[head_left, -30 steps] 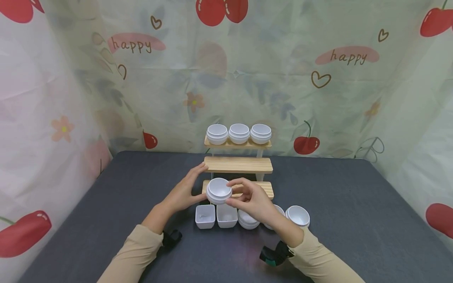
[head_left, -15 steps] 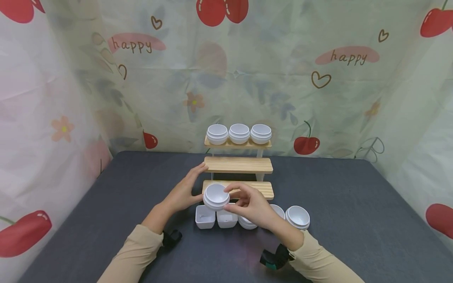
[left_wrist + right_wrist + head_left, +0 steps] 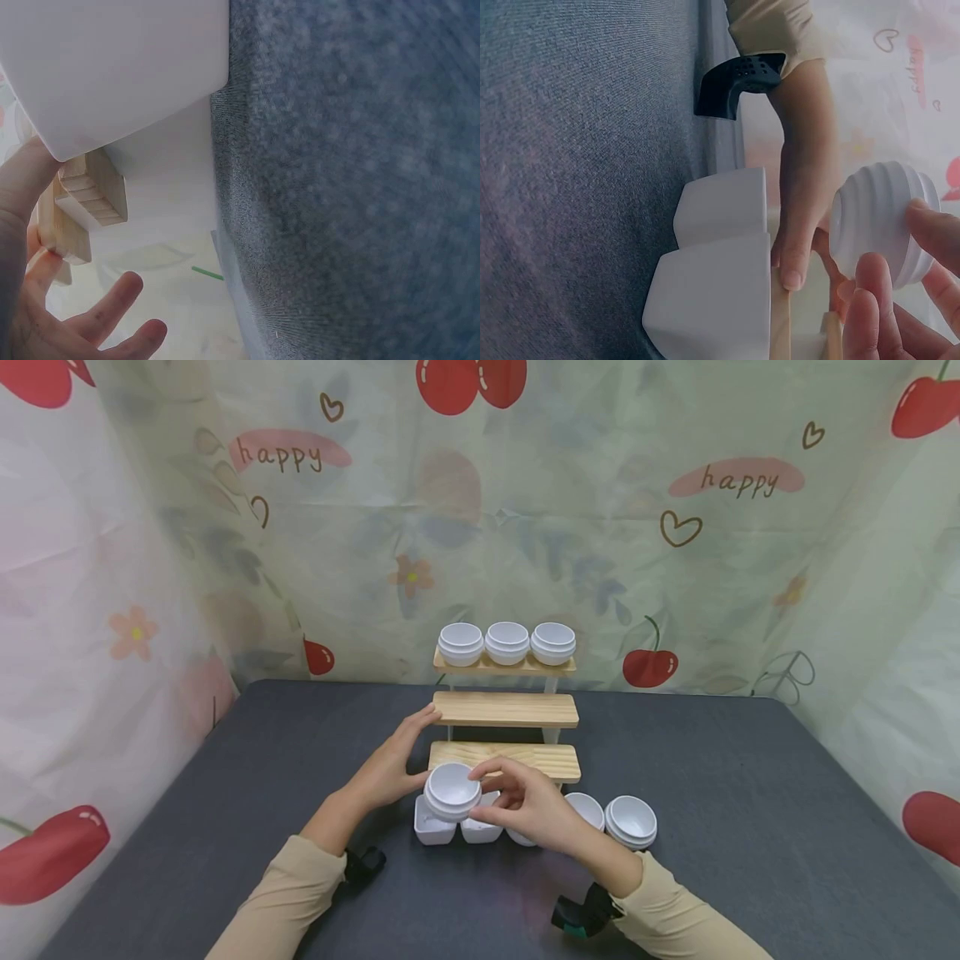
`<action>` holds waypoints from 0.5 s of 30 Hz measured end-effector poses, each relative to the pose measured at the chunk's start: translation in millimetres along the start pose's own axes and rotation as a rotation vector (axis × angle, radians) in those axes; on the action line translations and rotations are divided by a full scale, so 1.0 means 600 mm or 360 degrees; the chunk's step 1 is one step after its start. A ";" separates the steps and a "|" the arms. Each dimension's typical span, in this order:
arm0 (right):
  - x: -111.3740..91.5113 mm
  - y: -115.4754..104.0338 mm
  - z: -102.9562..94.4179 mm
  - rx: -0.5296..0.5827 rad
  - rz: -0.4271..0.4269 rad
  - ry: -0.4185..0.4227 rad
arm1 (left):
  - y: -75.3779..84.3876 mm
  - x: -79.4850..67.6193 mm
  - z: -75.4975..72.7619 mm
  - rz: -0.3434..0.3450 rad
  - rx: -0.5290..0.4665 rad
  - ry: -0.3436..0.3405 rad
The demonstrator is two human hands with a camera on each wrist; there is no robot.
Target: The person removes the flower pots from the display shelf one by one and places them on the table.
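My right hand (image 3: 528, 806) pinches a white round ribbed bowl (image 3: 453, 785) by its right side, between thumb and fingers. The bowl hangs in the air, in front of the lowest shelf and over two white square bowls (image 3: 433, 828). In the right wrist view the held bowl (image 3: 877, 225) is tipped on its side relative to the camera. At the left end of a three-tier wooden rack (image 3: 506, 710) is my left hand (image 3: 384, 768), thumb by the lowest shelf and a fingertip at the middle one. Its other fingers (image 3: 112, 304) stretch out loosely in the left wrist view.
Three white round bowls (image 3: 507, 644) stand on the top shelf. On the dark tabletop (image 3: 720, 860), in line with the square bowls, sit more round bowls (image 3: 632, 820), one mostly hidden by my right hand. A printed cloth (image 3: 570, 527) hangs behind.
My right hand has brought the round bowl down and slightly left, from in front of the lowest shelf to over the square bowls. My left hand has stayed put.
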State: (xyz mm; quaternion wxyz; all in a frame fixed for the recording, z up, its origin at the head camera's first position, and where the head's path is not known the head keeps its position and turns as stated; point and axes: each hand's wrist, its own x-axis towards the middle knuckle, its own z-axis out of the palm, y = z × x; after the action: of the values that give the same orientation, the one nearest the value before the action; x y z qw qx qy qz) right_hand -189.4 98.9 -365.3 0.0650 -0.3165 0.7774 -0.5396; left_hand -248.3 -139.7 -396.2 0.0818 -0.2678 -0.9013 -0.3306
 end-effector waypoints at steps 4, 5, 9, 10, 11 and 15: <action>-0.002 0.001 0.003 -0.0013 -0.0028 -0.0025 | -0.001 -0.001 0.002 0.0046 0.0031 0.0039; -0.002 0.002 0.003 -0.0010 -0.0029 -0.0033 | -0.002 -0.001 0.002 0.0054 0.0039 0.0045; -0.005 0.002 0.006 -0.0001 -0.0020 -0.0079 | 0.000 0.001 0.002 0.0003 0.0022 0.0017; -0.005 0.002 0.007 0.0000 -0.0017 -0.0091 | 0.000 0.001 0.002 -0.0016 0.0025 0.0007; -0.005 0.002 0.007 -0.0004 -0.0014 -0.0101 | 0.000 0.001 0.002 -0.0025 0.0034 0.0000; -0.006 0.002 0.011 -0.0024 -0.0016 -0.0123 | 0.001 0.001 0.001 -0.0059 0.0034 -0.0021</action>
State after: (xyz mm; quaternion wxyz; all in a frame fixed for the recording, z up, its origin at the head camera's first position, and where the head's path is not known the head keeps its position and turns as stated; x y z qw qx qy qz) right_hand -184.1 96.1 -370.0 0.0899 -0.3417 0.7768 -0.5214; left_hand -248.4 -138.5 -396.0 0.0725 -0.2523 -0.9101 -0.3206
